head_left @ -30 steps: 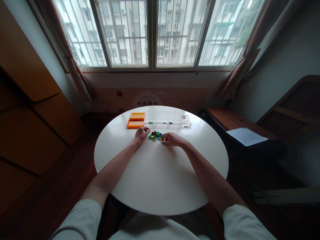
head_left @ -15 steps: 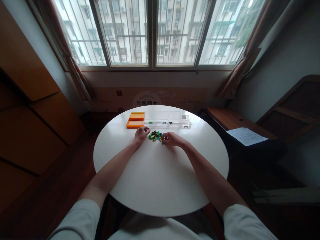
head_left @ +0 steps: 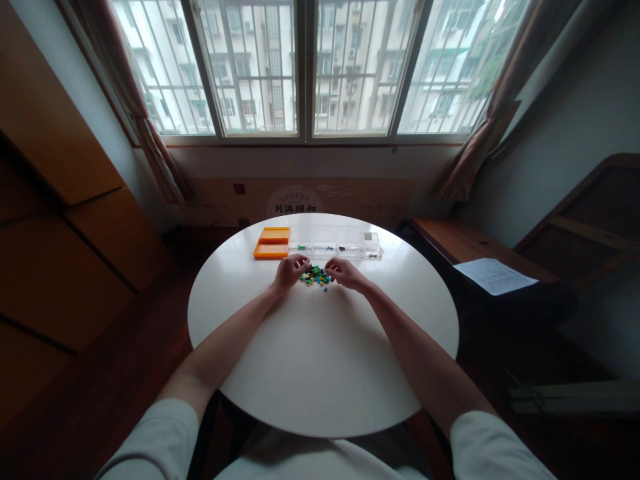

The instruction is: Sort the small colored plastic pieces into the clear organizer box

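Note:
A heap of tiny building bricks [head_left: 315, 276], green, brown, blue and yellow, lies on the white table between my two hands. My left hand [head_left: 290, 271] is at the heap's left edge, its fingers curled together over the far side. On the right edge, my right hand [head_left: 345, 273] has its thumb and fingers bent in a pinch. Whatever either hand holds is too small to make out. One blue brick [head_left: 325, 290] sits apart, just nearer to me. Behind the heap stand an orange open box [head_left: 271, 249] and clear compartments [head_left: 355, 251] with a few small pieces inside.
The round white table [head_left: 320, 360] stands below a barred window. To the right, a brown bench [head_left: 450, 233] carries a printed sheet of paper [head_left: 495, 275]. A wooden cabinet [head_left: 95, 233] is at the left, and a cardboard panel [head_left: 210, 198] leans behind the table.
My left hand has moved right, in over the heap's left edge. My right hand has lifted slightly away toward the far right side of the heap, uncovering a little more of it.

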